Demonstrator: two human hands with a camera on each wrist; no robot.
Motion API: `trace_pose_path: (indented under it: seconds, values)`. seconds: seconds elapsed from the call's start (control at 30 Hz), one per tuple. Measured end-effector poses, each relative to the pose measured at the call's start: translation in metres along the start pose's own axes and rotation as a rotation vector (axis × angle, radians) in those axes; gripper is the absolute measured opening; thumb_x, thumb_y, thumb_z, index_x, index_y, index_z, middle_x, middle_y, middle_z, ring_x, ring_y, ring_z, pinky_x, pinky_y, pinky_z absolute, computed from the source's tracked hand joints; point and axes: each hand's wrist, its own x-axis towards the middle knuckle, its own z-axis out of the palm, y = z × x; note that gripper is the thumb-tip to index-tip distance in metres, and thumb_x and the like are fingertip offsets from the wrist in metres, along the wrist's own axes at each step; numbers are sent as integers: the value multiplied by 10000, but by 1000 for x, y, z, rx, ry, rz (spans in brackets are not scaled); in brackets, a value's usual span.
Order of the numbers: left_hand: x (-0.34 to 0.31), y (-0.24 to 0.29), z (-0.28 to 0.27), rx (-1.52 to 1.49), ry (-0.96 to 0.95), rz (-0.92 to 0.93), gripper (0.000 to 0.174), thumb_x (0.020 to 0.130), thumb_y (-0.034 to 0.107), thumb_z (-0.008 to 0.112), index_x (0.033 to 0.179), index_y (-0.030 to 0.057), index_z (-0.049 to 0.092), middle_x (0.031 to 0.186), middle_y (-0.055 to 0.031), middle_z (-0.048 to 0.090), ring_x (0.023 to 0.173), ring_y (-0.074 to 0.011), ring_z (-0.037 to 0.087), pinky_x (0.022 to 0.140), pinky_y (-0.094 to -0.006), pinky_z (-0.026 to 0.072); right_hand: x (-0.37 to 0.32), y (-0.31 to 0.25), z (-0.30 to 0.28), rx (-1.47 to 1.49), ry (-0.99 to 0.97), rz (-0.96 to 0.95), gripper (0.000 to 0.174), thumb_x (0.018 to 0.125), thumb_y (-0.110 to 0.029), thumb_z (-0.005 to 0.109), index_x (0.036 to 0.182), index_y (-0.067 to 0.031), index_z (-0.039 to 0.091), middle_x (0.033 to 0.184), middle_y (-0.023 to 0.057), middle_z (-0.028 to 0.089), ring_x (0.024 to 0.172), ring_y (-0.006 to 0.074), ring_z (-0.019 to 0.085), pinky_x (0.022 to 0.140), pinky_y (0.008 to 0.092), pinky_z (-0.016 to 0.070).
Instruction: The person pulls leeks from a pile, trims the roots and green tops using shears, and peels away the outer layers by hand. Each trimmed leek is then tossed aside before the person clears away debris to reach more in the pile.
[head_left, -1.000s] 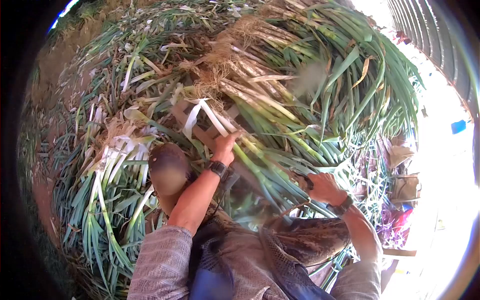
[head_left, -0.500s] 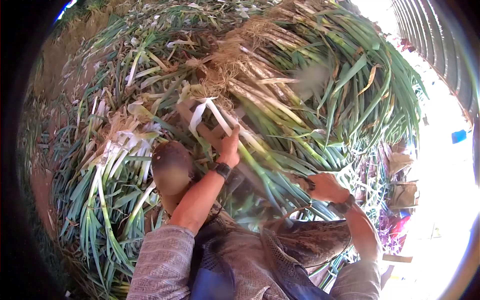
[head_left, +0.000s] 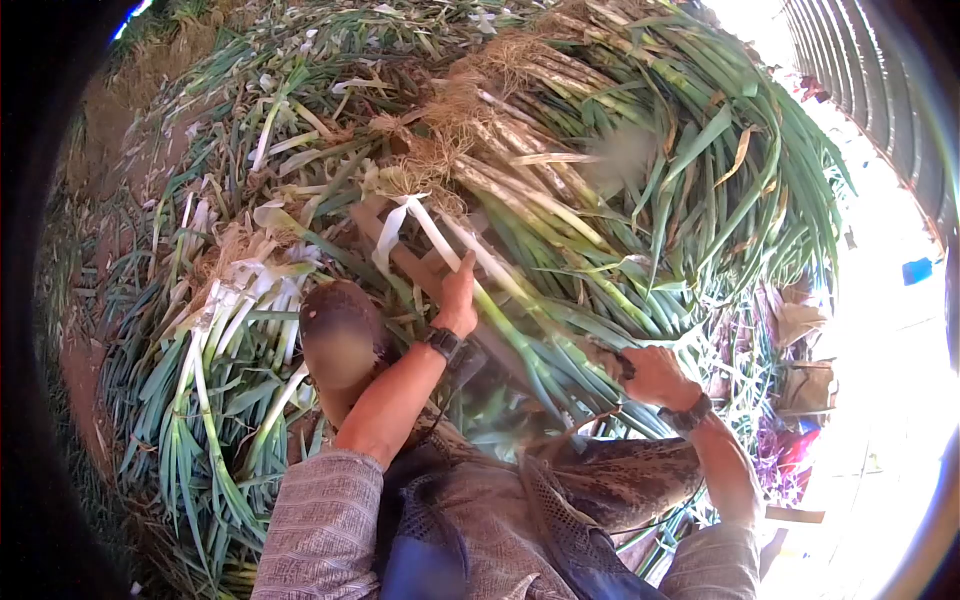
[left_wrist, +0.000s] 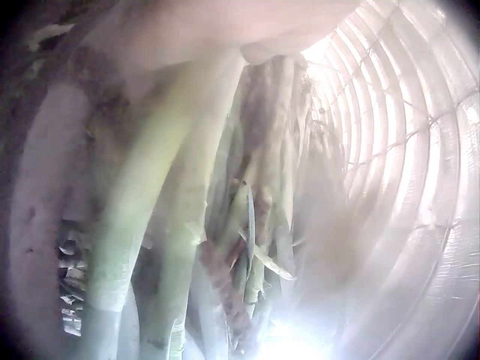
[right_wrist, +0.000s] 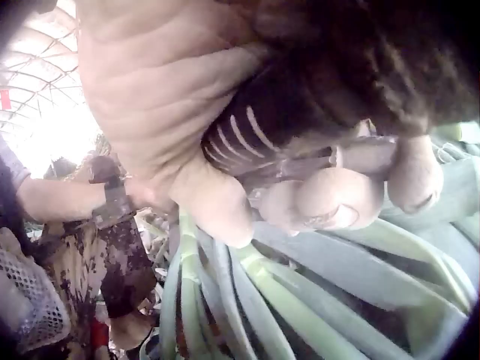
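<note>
Across my lap, my left hand [head_left: 458,300] grips the pale shafts of two long green onions [head_left: 436,240], thumb lying along them. A loose strip of white skin [head_left: 390,232] hangs at their root end, and the green leaves [head_left: 530,362] run down toward my right hand. In the left wrist view, two green stalks [left_wrist: 131,214] come out from under the hand. My right hand [head_left: 660,378] holds a dark handle [right_wrist: 259,116] with pale stripes, fingers curled round it above the leaves [right_wrist: 300,300]. The handle's far end is hidden, so I cannot tell its kind.
Unpeeled green onions with brown roots [head_left: 540,150] are heaped ahead. White-shafted ones [head_left: 225,320] lie in a pile at left. Loose leaves and skins [head_left: 330,60] cover the ground behind. My bent knee [head_left: 340,335] stands beside the left forearm; a ribbed wall [head_left: 880,90] rises at right.
The head view has shifted slightly. My left hand has moved a little, its thumb now pointing more upward along the shafts. My right hand stays nearly in place with the handle.
</note>
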Motion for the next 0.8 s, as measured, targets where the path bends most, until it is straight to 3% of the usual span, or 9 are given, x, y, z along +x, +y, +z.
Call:
trace_pose_path:
  seconds: [0.03,0.13,0.27,0.37,0.47,0.53,0.57,0.63,0.8]
  values:
    - [6,-4,-3,-6,-30,-25,327,928,392,620,1087,106,617,960,-38,615,843,-222,612,676,-424,559,-1,1,0,6,39,38,292,834,-334,608,832,-45,652,687,237,624,658,444,609,647,526,473]
    - [24,-12,-9,0,44,-31,346,927,415,614,1069,101,618,962,-44,618,839,-227,627,635,-444,577,-4,-2,-4,-30,22,41,303,831,-337,607,826,-37,651,698,238,627,655,440,610,644,516,476]
    - [-9,-1,4,-79,-36,-52,366,931,422,605,1095,94,603,993,-50,621,885,-231,636,664,-462,586,-5,2,-1,-17,47,15,346,855,-373,589,822,-34,649,695,232,627,653,433,608,635,508,474]
    - [-3,-8,2,-143,-49,-8,361,942,403,585,1129,94,583,1011,-51,619,904,-244,638,671,-472,594,13,-10,-5,36,-53,135,342,857,-370,583,828,-37,652,684,230,622,650,433,601,625,507,470]
    - [6,-12,-1,-32,92,-4,423,943,386,566,1167,27,572,1055,-96,621,887,-270,638,645,-474,585,40,-25,-6,6,-12,80,283,820,-305,583,869,-36,656,746,221,647,724,434,612,673,501,474]
    - [-9,-6,1,-136,-111,-60,394,951,374,536,1146,34,577,1047,-98,637,901,-287,651,708,-485,573,63,-33,-7,14,-4,35,279,810,-297,583,882,-39,662,772,225,652,756,434,617,696,502,477]
    - [-11,-5,1,-135,-112,-53,394,951,374,536,1146,34,577,1047,-98,637,901,-287,651,708,-485,573,73,-39,-9,21,-3,-8,277,800,-289,583,896,-43,667,799,230,657,789,433,622,718,502,480]
    - [-15,-3,2,-114,-191,-79,322,980,387,472,1087,98,565,1035,-80,611,945,-282,624,829,-548,515,93,-55,-13,32,11,-43,279,784,-285,587,909,-51,674,819,236,659,810,434,625,733,506,483]
    - [3,-17,-10,-98,-195,-19,319,973,381,483,1068,89,569,1010,-80,622,945,-276,618,828,-527,512,139,-78,-33,7,-42,5,314,745,-308,603,920,-63,692,869,235,670,841,437,630,763,507,491]
